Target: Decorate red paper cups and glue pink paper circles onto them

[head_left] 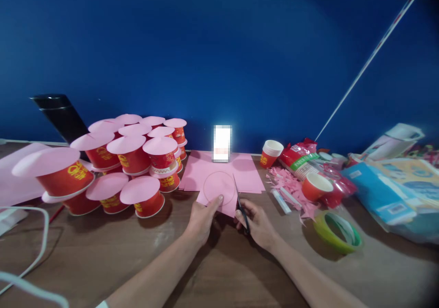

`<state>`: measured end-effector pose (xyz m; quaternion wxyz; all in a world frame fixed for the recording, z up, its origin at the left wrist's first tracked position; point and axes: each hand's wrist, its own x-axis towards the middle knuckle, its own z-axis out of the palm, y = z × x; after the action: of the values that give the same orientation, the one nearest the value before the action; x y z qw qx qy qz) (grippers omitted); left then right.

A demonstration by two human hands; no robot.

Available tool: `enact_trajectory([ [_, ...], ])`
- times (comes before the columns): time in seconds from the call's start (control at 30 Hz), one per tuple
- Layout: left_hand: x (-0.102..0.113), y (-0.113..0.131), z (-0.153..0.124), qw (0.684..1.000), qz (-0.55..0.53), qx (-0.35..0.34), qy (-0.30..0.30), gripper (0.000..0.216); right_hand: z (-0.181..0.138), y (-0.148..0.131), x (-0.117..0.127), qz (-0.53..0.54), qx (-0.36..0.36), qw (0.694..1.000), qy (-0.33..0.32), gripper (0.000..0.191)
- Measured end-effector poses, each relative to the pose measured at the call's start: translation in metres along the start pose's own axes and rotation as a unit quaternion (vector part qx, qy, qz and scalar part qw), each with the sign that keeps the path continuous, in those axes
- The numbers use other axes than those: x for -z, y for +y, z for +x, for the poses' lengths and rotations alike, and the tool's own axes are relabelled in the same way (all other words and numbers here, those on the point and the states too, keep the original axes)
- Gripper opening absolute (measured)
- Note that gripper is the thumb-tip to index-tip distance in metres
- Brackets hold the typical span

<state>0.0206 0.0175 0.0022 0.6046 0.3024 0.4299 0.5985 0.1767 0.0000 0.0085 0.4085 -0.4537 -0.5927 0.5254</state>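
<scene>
My left hand (205,216) pinches the near edge of a pink paper sheet (219,190) that has a circle drawn on it. My right hand (256,222) is closed round the handles of black scissors (240,203), whose blades point away from me along the sheet's right edge. More pink paper (247,173) lies flat on the brown table (137,262) behind the held sheet.
At left stands a stack of red paper cups (132,159) topped with pink paper discs. To the right lie pink scraps (286,180), a stack of cups (270,152), a single red cup (315,187), a glue stick (281,200), a green tape roll (338,232) and packages (387,193). A bright phone (222,143) leans on the blue wall.
</scene>
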Motion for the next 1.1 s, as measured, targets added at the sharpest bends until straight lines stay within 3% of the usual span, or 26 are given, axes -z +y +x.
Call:
enact_trajectory([
  [0.8, 0.0009, -0.0028, 0.0019, 1.000, 0.013, 0.016, 0.001, 0.048, -0.0009, 0.0038, 0.0022, 0.001, -0.018, 1.000, 0.004, 0.043],
  [1.1, 0.0047, -0.0090, 0.0056, 1.000, 0.020, -0.009, -0.010, 0.047, -0.0005, 0.0066, 0.0035, -0.004, -0.021, 1.000, 0.000, 0.041],
])
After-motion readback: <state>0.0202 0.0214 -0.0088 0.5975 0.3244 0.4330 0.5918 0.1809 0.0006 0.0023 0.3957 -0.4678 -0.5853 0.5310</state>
